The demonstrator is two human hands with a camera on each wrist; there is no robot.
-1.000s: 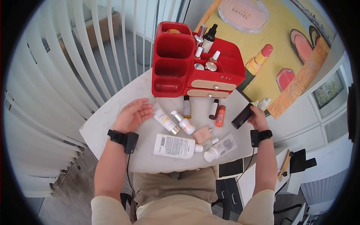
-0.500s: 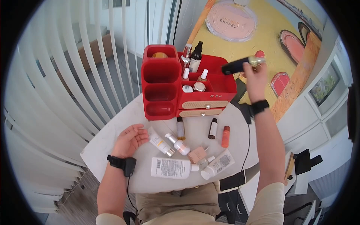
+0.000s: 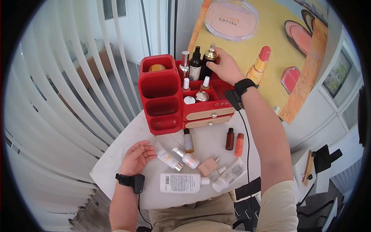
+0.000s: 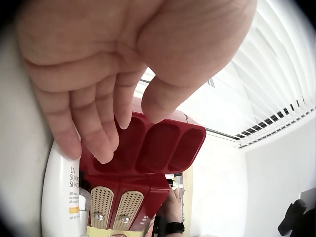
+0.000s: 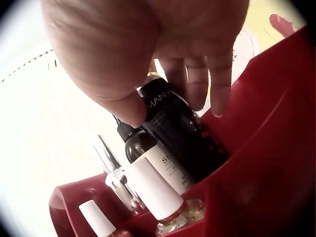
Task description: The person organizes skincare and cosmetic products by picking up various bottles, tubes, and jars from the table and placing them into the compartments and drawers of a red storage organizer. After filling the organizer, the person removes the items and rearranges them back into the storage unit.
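My right hand (image 3: pixel 226 67) grips a black spray bottle (image 3: pixel 208 70) with a gold collar, thumb on one side and fingers on the other. The bottle's lower end is inside the back compartment of the red cosmetics organizer (image 3: pixel 218 104), beside a dark bottle with a pale label (image 3: pixel 195 69). In the right wrist view the black bottle (image 5: pixel 182 133) leans, its base hidden by the red wall. On the table, my left hand (image 3: pixel 136 157) lies palm up with relaxed fingers, holding nothing. Its fingertips are right at a white sunscreen tube (image 3: pixel 167 157), also seen in the left wrist view.
Two white-capped small bottles and two jars (image 3: pixel 201 96) fill the organizer's front compartments. Several items lie on the white table, among them a large white bottle (image 3: pixel 179 183), an orange tube (image 3: pixel 239 145) and a dark red bottle (image 3: pixel 230 139). A painting (image 3: pixel 270 85) stands behind.
My right hand has lifted the black bottle from the table's right side, carried it up and left, and lowered it into the organizer's back compartment. The left hand stays beside the tube.
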